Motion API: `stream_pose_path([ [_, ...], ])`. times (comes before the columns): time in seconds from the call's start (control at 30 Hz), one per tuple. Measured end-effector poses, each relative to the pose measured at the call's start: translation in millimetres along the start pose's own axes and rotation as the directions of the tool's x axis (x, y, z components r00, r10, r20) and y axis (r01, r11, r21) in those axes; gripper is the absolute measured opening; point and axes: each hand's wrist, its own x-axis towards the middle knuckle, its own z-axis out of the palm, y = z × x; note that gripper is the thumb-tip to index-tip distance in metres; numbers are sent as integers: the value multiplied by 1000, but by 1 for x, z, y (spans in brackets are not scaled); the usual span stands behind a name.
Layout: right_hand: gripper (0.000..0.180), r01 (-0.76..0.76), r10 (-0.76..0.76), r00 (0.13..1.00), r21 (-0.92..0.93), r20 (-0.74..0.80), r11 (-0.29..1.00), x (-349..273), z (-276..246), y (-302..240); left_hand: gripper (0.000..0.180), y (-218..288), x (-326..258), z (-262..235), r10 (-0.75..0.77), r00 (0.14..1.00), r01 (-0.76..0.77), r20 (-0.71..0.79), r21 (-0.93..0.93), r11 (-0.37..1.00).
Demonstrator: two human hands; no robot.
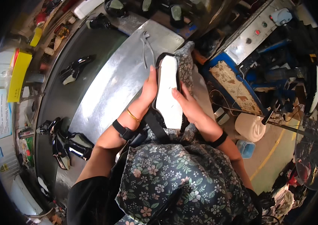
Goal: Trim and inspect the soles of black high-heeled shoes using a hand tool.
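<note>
A black shoe upper with a white insole board [166, 92] facing up is held upright in front of my apron. My left hand [149, 89] presses along its left side, fingers mostly hidden behind it. My right hand [188, 105] grips the other side, with the thumb lying on the white board. A pair of metal pliers [146, 48] rests on the shiny metal table [106, 75], just beyond my left fingertips. The underside of the shoe is out of sight.
Left of the table runs a dark conveyor belt [102, 43] carrying several glossy black shoes [77, 69]. A blue-framed machine [228, 80] with a button panel [256, 32] stands at the right. A white jug [249, 127] and a blue container [245, 149] sit on the floor.
</note>
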Motion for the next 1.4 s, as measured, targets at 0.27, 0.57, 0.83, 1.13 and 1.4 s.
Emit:
stream_pose_path([
  [0.27, 77, 29, -70, 991, -319, -116, 947, 18, 27, -1, 64, 60, 29, -25, 117, 945, -324, 307, 927, 187],
  [0.57, 69, 68, -337, 940, -937, -55, 342, 14, -14, -58, 100, 25, -74, -52, -87, 821, 223, 564, -177, 959],
  [0.83, 57, 188, 1, 982, -972, 190, -140, 198, 22, -54, 98, -17, -74, -22, -43, 779, -110, 626, 204, 973],
  [1.13, 23, -294, 366, 929, -496, 53, 817, 228, -1, -46, 84, 47, -51, -41, -218, 525, 369, 823, 11, 929],
  [1.4, 8, -222, 218, 974, -513, -68, 829, -30, -37, -169, 92, 27, -93, -88, -346, 542, 226, 766, 264, 938],
])
